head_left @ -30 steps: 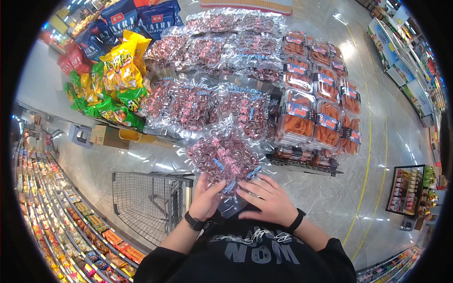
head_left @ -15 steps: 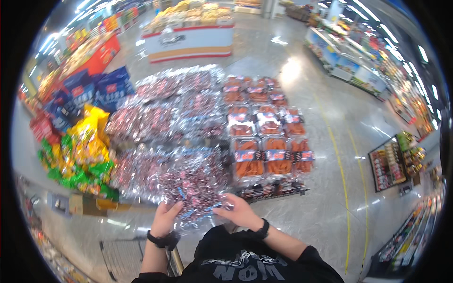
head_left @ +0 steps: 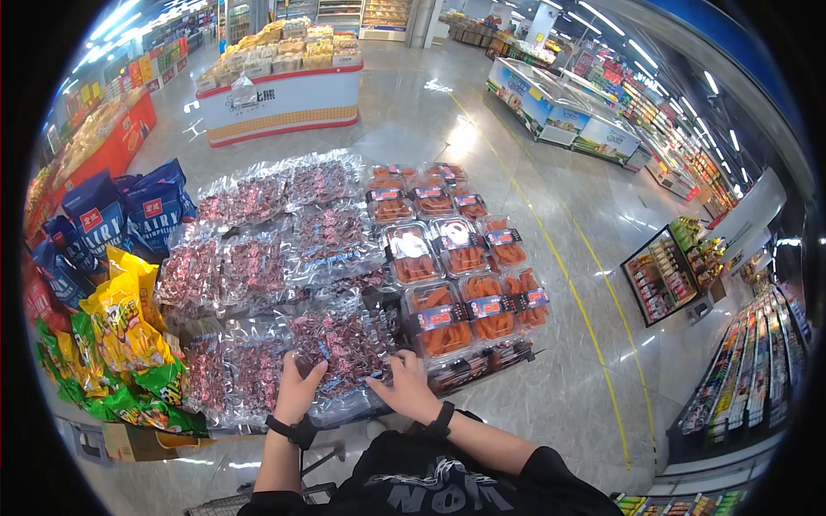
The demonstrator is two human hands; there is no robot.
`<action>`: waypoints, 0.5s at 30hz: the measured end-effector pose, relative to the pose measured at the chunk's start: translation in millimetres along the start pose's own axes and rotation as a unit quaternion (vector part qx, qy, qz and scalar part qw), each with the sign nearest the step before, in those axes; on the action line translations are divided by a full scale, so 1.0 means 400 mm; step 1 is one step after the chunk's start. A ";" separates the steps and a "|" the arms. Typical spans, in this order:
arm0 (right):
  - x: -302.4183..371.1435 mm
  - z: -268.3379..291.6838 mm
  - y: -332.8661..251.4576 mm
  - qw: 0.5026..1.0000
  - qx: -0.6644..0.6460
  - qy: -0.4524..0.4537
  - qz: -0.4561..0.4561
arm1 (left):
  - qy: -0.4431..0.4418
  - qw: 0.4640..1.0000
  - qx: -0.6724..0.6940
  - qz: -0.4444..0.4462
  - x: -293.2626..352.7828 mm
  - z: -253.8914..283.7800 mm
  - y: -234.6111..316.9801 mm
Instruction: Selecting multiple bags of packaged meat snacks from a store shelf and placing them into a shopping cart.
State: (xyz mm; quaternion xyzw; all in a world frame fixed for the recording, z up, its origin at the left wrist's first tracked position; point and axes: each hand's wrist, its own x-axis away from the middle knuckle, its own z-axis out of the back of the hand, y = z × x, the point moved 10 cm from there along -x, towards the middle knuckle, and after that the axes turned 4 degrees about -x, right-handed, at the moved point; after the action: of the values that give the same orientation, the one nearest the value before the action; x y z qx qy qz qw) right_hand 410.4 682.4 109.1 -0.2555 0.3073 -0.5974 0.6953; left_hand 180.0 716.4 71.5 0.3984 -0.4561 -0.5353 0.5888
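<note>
A clear bag of dark red pieces [head_left: 338, 346] lies at the front of the display, among similar clear bags. My left hand [head_left: 297, 389] grips its near left edge, thumb on top and the fingers partly hidden by the plastic. At its near right edge my right hand [head_left: 409, 391] is closed on the film, thumb toward the bag's middle. More clear bags [head_left: 249, 267] lie in rows beyond and to the left. Clear boxes of orange-brown strips [head_left: 436, 320] are stacked close to the right hand.
Yellow snack bags [head_left: 129, 322], green bags [head_left: 163, 384] and blue bags [head_left: 99, 215] stand along the left side. A shopping cart [head_left: 232, 506] is at the lower left. Beyond the display is a white and red counter [head_left: 280, 112]; yellow lines [head_left: 559, 267] run along the floor at right.
Both hands have carried the bag forward from the display's near edge, and it now rests flatter among the others. The view has shifted and sharpened.
</note>
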 end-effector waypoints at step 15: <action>-0.002 -0.030 0.071 0.947 -0.287 -0.001 -0.146 | -0.010 0.999 0.040 0.033 0.006 -0.048 0.007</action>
State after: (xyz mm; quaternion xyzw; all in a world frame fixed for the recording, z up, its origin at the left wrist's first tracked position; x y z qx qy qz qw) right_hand 420.8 688.0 80.5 -0.4864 0.4244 -0.5788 0.4984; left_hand 199.4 714.0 69.2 0.4010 -0.4955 -0.5008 0.5855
